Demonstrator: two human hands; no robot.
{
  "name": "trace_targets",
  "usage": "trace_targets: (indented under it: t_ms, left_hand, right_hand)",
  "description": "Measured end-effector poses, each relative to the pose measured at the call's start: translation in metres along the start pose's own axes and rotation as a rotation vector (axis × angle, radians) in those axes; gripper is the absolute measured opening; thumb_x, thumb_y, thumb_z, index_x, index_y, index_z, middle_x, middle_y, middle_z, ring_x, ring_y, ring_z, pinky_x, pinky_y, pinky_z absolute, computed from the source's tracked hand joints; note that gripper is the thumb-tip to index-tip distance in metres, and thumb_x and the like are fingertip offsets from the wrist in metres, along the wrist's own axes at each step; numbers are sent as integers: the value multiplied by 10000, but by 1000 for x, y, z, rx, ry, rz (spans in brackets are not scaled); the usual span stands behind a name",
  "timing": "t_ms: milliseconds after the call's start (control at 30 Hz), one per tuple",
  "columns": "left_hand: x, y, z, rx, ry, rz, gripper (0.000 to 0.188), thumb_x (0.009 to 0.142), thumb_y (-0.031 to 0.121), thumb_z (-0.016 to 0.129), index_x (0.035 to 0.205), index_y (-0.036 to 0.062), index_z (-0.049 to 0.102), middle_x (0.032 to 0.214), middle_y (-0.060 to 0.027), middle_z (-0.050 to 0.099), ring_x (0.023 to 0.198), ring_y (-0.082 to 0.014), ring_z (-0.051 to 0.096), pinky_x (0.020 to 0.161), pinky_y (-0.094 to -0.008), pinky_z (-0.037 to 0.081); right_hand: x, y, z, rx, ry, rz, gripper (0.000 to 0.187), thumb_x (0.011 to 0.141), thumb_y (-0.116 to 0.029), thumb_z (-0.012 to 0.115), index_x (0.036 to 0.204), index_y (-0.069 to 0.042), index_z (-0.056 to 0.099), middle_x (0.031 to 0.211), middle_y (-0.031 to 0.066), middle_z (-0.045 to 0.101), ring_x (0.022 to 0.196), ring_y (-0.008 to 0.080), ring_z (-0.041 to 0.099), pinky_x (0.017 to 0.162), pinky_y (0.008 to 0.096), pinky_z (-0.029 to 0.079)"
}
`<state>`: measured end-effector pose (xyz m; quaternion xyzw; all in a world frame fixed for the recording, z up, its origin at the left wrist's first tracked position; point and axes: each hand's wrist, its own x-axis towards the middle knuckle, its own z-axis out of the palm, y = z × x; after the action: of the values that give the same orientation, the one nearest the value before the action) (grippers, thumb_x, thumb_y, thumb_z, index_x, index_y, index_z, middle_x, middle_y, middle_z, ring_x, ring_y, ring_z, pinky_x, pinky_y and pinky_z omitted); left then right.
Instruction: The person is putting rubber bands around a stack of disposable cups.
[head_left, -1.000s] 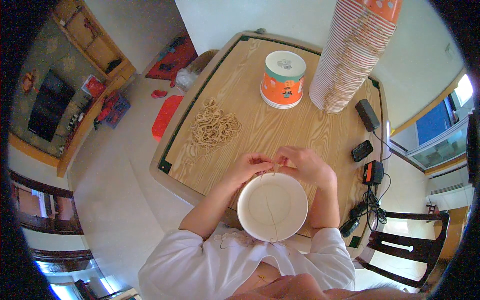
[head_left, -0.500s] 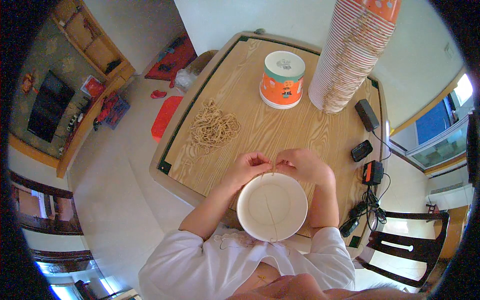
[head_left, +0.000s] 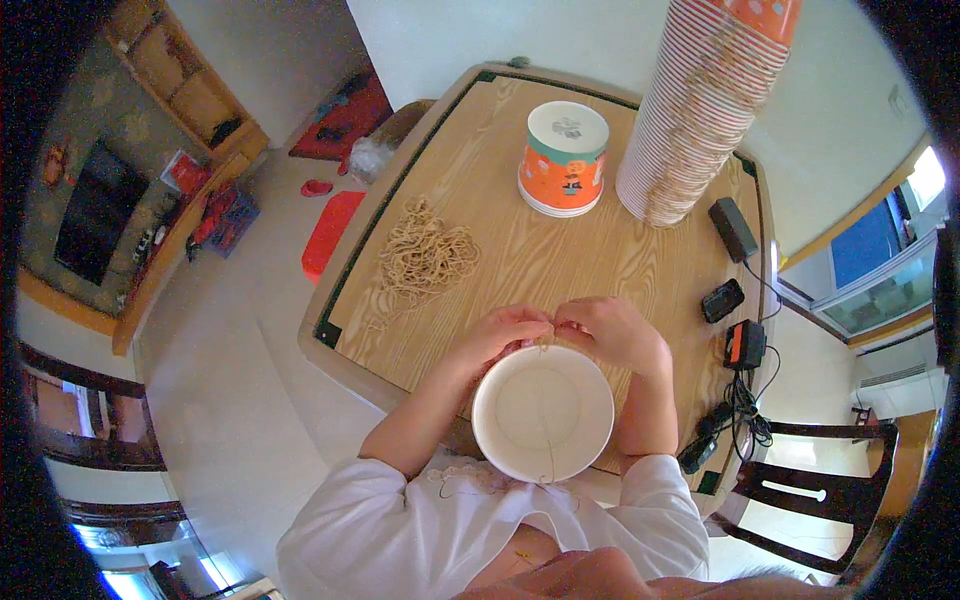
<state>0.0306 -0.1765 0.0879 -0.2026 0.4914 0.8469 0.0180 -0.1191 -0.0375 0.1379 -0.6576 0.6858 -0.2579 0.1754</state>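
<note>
In front of my chest is a white paper bucket (head_left: 590,420), its open mouth facing up. A thin cord strand (head_left: 549,440) crosses its inside from the near rim. My left hand (head_left: 503,334) and my right hand (head_left: 612,331) meet at the far rim, fingertips pinched close together on a tan cord (head_left: 545,343). The fingers partly hide the cord, so its exact path there does not show. Left of the hands, a loose heap of tan cord (head_left: 428,255) lies on the wooden table (head_left: 480,160).
An orange and green bucket (head_left: 563,180) stands upside down farther back. Beside it leans a tall stack of nested buckets (head_left: 690,120) with tan cords down its side. Along the right edge are a black adapter (head_left: 733,230), a small black tray (head_left: 722,300) and tangled cables (head_left: 745,400).
My fingertips have drawn closer together at the far rim, the left hand moving slightly right. The bucket has barely shifted.
</note>
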Motion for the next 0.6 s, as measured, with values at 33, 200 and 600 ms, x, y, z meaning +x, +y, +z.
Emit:
trace_targets:
  t_ms: [33,200,600]
  left_hand:
    - [1,-1,-1,40,-8,-7,136,801,193,655,885,89,627,736,39,588,622,-42,498,538,-187,386]
    - [10,-15,0,55,-24,103,107,809,206,650,809,103,621,746,43,595,627,-28,498,536,-186,381]
    - [-2,-1,-3,35,75,-34,236,874,246,574,982,63,678,781,25,602,644,-33,499,553,-177,387]
  right_hand:
    - [0,0,0,-13,-14,19,168,818,-207,575,857,-46,601,806,135,622,753,334,588,641,411,462]
    - [1,-11,-4,22,10,60,172,819,-214,579,868,-50,600,810,138,625,760,337,591,642,417,463]
    - [-1,-6,-6,-7,12,98,130,803,-168,585,856,-51,595,787,127,614,758,327,588,637,411,466]
